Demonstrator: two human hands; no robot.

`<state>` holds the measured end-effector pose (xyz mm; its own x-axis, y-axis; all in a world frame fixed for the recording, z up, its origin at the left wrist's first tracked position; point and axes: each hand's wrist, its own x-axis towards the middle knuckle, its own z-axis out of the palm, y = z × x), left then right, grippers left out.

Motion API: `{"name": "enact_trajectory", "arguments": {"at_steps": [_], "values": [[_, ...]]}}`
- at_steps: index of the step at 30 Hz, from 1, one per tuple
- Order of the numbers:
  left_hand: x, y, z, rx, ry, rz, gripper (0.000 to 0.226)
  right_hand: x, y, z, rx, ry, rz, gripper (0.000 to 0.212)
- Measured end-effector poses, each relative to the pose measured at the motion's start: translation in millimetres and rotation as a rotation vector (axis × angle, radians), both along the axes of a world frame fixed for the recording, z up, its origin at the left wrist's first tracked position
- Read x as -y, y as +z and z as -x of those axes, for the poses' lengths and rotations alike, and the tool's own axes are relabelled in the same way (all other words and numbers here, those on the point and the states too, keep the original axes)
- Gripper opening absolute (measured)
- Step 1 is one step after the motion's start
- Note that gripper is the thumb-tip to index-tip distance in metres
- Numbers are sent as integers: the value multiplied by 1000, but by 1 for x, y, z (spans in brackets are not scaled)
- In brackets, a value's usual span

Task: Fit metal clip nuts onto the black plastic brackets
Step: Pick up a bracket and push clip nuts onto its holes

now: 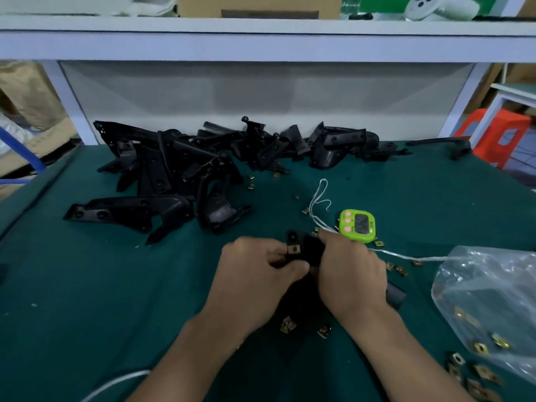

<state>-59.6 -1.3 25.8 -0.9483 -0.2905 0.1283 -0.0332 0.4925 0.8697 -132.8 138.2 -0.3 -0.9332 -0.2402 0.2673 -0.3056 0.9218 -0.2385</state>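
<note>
A dark green cloth-covered table (87, 285) fills the lower frame. In the upper left and centre, a heap of black plastic brackets (162, 169) lies against the back of the bench. It trails right along the white back panel (261, 91), with a few small clip nuts scattered at its lower edge.

In the lower centre, the person's left hand (255, 274) has its fingers curled around the left side of one black plastic bracket (307, 245), held just above the cloth. A brass-coloured metal clip nut (293, 250) sits on the bracket's upper left edge, touching the left fingertips. The right hand (351, 274) grips the same bracket from the right with closed fingers and covers most of it. Whether these fingers also hold a nut cannot be told. Two loose clip nuts (288, 324) lie on the cloth below the hands, between the wrists.

Just above the right hand rests a lime-green digital timer (357, 226), with a thin white string (317, 198) looping beside it. At the lower right, a clear plastic bag (487, 300) holds more clip nuts, and a spill of brass clip nuts (475, 372) lies just beside its mouth. An orange plastic stool (499, 134) stands in the upper right, beyond the table.
</note>
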Motion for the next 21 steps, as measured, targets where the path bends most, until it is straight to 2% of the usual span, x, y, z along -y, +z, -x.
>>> {"name": "enact_trajectory", "arguments": {"at_steps": [2, 4, 8, 12, 16, 21], "values": [[17, 2, 4, -19, -9, 13, 12, -2, -2, 3, 25, -28, 49, 25], [33, 2, 5, 5, -14, 161, 11, -4, -4, 6, 37, -34, 70, 30], [39, -8, 5, 202, -193, 427, 20, -6, -10, 7, 24, -12, 123, 27], [36, -15, 11, 262, -250, 395, 17, -9, -12, 8, 30, 9, 147, 27], [35, -23, 10, 165, -213, 371, 15, -10, -12, 9, 30, 13, 149, 29], [28, -26, 14, 49, -21, 58, 17, -9, -13, 10, 22, 20, 163, 29]]}}
